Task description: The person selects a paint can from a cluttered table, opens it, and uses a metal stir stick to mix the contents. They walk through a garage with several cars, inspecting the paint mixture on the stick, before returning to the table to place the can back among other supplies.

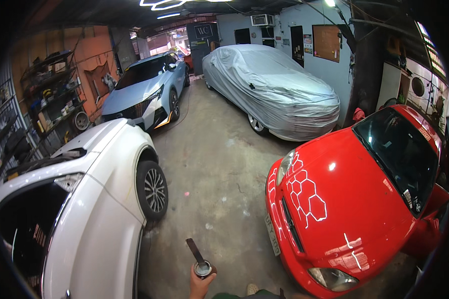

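Observation:
At the lower edge, left of my body, my left hand (200, 285) is closed around a small round open can (202, 269). Something pale grey shows inside the can. A dark, flat stick-like tool (195, 250) stands tilted in it, its wide end up and leaning away to the left; its exact kind I cannot make out. My right hand is out of the picture. Nearest on the left is a white car (97, 209) with its front wheel toward me. On the right stands a red car (349, 184) with a white hexagon pattern on its hood.
Concrete floor (209, 174) runs between the cars. A silver-blue car (139, 89) stands far left, and a car under a grey cover (274, 89) at the back. Cluttered shelves (55, 99) line the left wall. My shoe (253, 288) shows at the bottom.

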Motion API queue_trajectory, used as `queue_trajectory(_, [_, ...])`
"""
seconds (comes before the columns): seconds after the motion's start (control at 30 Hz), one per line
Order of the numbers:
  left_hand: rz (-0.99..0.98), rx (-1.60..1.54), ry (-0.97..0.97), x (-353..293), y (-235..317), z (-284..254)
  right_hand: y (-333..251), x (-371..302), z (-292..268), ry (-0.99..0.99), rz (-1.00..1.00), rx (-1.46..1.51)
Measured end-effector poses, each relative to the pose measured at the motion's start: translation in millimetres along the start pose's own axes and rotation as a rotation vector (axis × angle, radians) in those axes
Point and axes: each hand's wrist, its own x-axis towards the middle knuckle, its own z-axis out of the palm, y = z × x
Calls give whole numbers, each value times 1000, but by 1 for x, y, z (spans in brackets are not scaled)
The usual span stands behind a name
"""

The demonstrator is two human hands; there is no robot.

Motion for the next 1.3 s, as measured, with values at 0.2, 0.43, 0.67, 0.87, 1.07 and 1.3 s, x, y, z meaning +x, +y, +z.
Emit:
queue_trajectory(0.2, [79, 5, 45, 211, 5, 44, -275, 218, -320, 472, -374, -10])
queue_trajectory(0.43, [60, 133, 28, 488, 17, 41, -510, 311, -470, 415, -530, 201])
queue_trajectory(0.67, [98, 37, -165, 777, 84, 97, -516, 382, -508, -107, -99, 57])
queue_trajectory(0.87, [66, -57, -257, 1016, 96, 180, -563, 464, -641, -548, 33, 628])
queue_trajectory(1.07, [62, 73, -273, 1219, 90, 266, -639, 581, -853, -574, 37, 626])
queue_trajectory(1.3, [60, 163, -184, 1426, 124, 320, -753, 711, -1081, -726, 24, 473])
